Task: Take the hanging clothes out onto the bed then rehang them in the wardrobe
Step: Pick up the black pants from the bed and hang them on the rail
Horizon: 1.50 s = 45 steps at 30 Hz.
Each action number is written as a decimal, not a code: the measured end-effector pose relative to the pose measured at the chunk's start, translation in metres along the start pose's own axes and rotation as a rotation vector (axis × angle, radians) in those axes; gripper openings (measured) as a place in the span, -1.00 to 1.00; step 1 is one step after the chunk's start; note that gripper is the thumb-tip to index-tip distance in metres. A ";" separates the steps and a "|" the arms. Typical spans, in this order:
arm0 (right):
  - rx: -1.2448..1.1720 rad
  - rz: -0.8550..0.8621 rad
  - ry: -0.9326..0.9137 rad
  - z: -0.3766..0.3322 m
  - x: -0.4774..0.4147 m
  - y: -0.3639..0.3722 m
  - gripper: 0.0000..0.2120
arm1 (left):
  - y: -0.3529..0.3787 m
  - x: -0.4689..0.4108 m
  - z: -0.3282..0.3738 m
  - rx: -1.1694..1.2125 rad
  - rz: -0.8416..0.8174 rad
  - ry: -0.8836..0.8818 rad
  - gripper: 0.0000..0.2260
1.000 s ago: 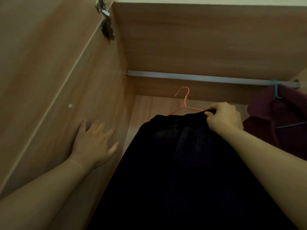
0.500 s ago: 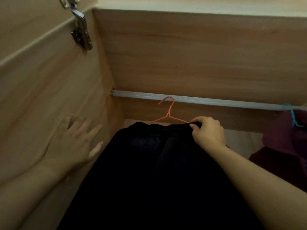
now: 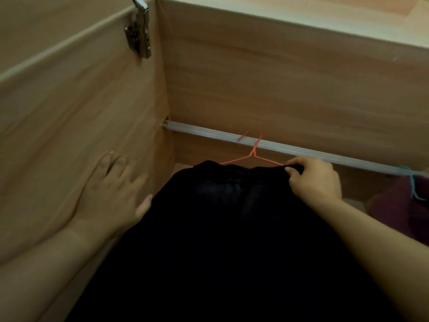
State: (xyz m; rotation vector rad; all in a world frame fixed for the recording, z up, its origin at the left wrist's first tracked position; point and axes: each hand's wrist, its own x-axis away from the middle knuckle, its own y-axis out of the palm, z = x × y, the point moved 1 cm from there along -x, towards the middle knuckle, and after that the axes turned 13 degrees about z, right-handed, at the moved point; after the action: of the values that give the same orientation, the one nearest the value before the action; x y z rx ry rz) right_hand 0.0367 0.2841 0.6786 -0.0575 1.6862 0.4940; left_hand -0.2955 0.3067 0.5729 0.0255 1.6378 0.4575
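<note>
In wardrobe [image 3: 278, 77], black garment [image 3: 220, 228] on orange hanger [image 3: 253, 152] in pinch of right hand [image 3: 313, 180]; left hand [image 3: 111, 191] flat on wall [image 3: 76, 101].

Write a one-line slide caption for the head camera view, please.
Right hand grips black garment on orange hanger at the rail; left hand rests on the wardrobe wall.

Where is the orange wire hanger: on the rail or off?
On, apparently: the orange wire hanger hooks over the grey metal rail; seating unclear.

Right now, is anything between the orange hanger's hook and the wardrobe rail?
Nothing visible. The orange hanger's hook already overlaps the rail on a bare stretch; the teal hanger and maroon garment hang far right. The right hand grips the black garment.
</note>
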 end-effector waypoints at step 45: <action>-0.380 -0.248 0.036 0.013 0.225 -0.064 -0.29 | -0.089 0.149 0.017 0.326 -0.368 -0.053 -0.42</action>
State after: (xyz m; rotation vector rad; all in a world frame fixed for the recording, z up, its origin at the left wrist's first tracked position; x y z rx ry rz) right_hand 0.0272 0.2845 0.4449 -0.5475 1.5741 0.6208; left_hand -0.2759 0.2717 0.4026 -0.0207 1.6054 -0.0919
